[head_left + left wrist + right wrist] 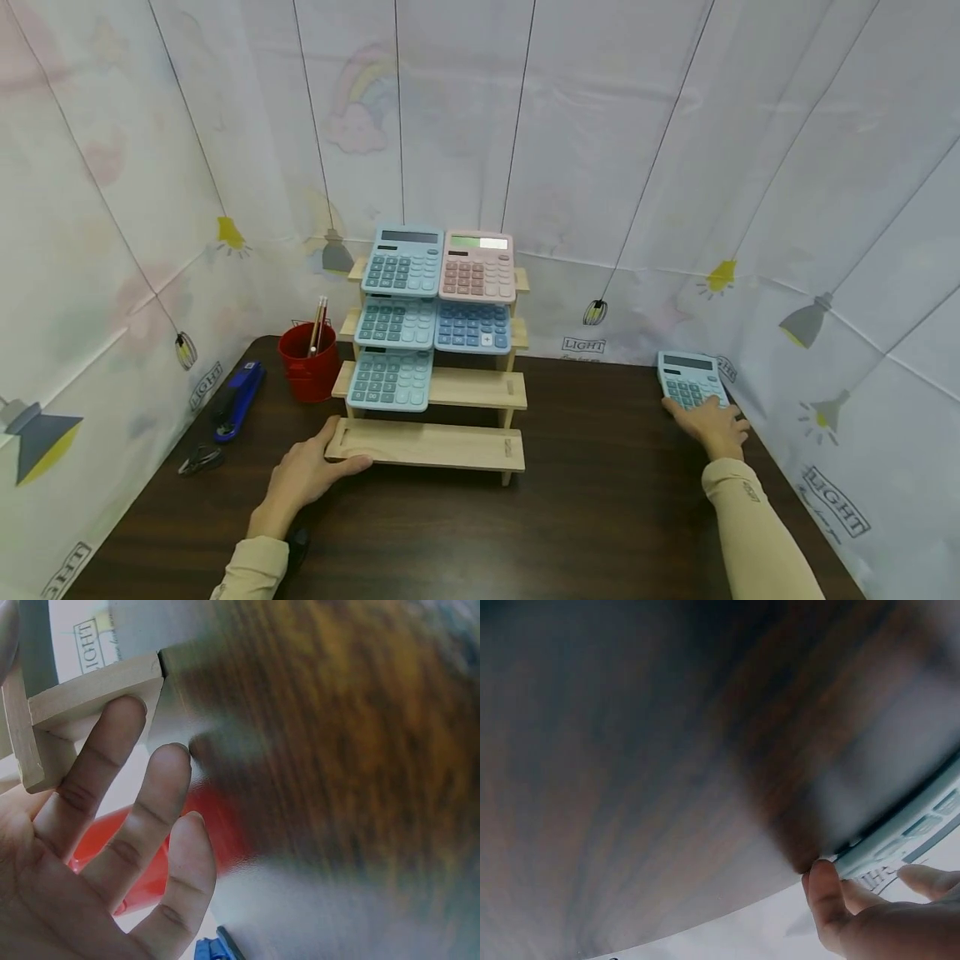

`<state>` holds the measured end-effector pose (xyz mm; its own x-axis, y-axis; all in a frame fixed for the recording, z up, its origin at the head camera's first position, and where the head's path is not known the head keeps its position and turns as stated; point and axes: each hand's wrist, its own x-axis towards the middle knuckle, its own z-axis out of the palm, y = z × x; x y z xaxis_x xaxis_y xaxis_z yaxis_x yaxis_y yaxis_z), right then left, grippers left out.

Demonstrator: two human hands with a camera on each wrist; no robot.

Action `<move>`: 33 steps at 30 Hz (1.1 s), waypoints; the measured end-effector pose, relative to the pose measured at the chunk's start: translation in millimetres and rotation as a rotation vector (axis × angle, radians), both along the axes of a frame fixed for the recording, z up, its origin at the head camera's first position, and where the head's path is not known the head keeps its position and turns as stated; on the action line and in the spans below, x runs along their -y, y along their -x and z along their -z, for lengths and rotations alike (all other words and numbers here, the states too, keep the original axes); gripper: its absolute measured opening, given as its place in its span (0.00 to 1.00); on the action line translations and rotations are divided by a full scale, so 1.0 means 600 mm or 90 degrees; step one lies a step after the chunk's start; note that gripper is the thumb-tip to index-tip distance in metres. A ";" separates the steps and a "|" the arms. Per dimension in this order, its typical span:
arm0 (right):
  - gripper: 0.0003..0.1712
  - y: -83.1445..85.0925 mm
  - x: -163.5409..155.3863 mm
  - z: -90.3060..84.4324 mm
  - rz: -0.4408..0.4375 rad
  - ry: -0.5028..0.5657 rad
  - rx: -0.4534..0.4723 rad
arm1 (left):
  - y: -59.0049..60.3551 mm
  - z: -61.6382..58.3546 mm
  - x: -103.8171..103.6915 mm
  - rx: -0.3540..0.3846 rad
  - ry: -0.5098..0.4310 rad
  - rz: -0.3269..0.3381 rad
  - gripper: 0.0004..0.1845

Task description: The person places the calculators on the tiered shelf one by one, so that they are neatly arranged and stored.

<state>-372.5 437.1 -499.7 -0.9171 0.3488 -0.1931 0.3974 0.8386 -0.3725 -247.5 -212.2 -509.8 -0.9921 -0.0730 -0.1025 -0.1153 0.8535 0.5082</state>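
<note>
A wooden stepped stand (427,446) sits mid-table with several calculators on its upper tiers, most of them blue (402,260) and one pink (477,267). My left hand (315,468) rests against the left end of the bare bottom tier, thumb lying on it. The left wrist view shows the hand (139,787) with straight fingers against the stand's end (82,694). At the far right my right hand (708,421) lies on the near end of a light blue calculator (686,375). In the right wrist view, thumb and finger (821,889) pinch the calculator's edge (907,836).
A red cup (309,364) with pencils stands left of the stand. A blue stapler (238,398) and a small black clip (198,459) lie near the left wall. Printed fabric walls enclose the dark wooden table (600,500) on three sides.
</note>
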 end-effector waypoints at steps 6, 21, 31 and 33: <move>0.73 -0.004 -0.014 -0.001 0.003 0.004 0.026 | 0.002 0.004 -0.002 -0.005 0.004 0.001 0.64; 0.75 0.011 -0.012 -0.002 0.009 -0.028 0.040 | 0.000 0.002 0.000 -0.002 -0.001 -0.006 0.64; 0.74 -0.012 0.004 -0.007 0.003 -0.063 0.037 | -0.003 0.001 0.000 -0.003 -0.006 0.001 0.64; 0.74 -0.015 0.006 -0.005 0.006 -0.067 0.034 | -0.003 0.000 -0.001 -0.004 -0.005 0.003 0.64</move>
<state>-363.4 433.8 -496.5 -0.9029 0.3787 -0.2033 0.4228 0.8678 -0.2610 -245.4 -211.6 -509.8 -0.9929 -0.0676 -0.0975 -0.1085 0.8496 0.5162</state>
